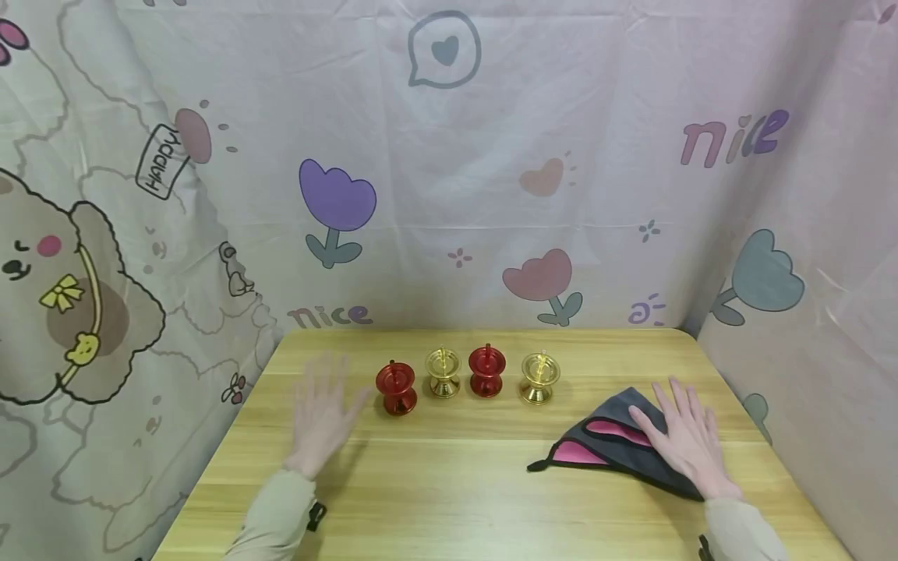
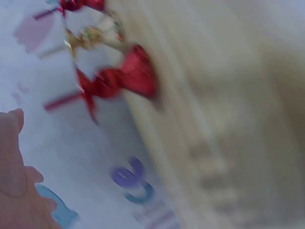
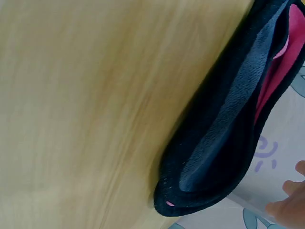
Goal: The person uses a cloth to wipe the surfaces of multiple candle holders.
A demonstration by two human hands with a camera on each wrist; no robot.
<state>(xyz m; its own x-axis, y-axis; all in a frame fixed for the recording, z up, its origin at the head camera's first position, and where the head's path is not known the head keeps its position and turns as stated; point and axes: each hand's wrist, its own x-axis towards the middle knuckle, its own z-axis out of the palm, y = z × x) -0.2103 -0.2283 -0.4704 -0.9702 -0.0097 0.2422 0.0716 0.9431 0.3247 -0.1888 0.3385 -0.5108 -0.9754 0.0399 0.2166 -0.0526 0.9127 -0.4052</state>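
My left hand [image 1: 323, 421] is spread above the left part of the wooden table, blurred in the head view, with nothing in it. Closest to it stands a red metal candle holder [image 1: 398, 389], which also shows blurred in the left wrist view. Beside that are a gold candle holder [image 1: 443, 374], another red one [image 1: 487, 372] and another gold one [image 1: 539, 379]. On the right, my right hand [image 1: 684, 436] has its fingers extended over a folded grey cloth [image 1: 617, 428] with pink lining and black edging. Whether it touches the cloth cannot be told.
The pale wooden table [image 1: 449, 499] reaches back to a patterned fabric curtain [image 1: 435, 156], which also hangs along both sides. A black hanging loop [image 1: 539, 465] on the cloth points left. Each sleeve ends near a dark wrist strap [image 1: 316, 516].
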